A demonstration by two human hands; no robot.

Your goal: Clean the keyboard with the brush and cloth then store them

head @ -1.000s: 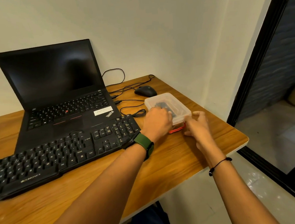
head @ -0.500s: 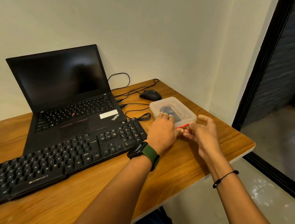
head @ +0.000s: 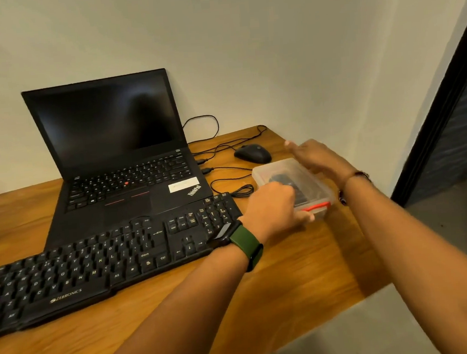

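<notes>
A black keyboard (head: 107, 267) lies across the wooden desk in front of the laptop. To its right stands a clear plastic box (head: 279, 170) with its lid on and a red latch (head: 318, 206) at the near end. Dark items (head: 283, 179) show through the lid; I cannot tell the brush from the cloth. My left hand (head: 274, 210), with a green watch strap on the wrist, curls around the box's near left corner beside the latch. My right hand (head: 318, 155) is blurred, fingers stretched out flat over the box's far right side.
An open black laptop (head: 117, 147) stands behind the keyboard against the wall. A black mouse (head: 253, 153) and loose cables (head: 226, 174) lie just beyond the box. The desk's right edge (head: 378, 291) drops off close to the box, with a dark door frame (head: 436, 119) beyond.
My right hand has left the red latch at the box's near end and swung up over the far right side. My left hand stays on the near corner.
</notes>
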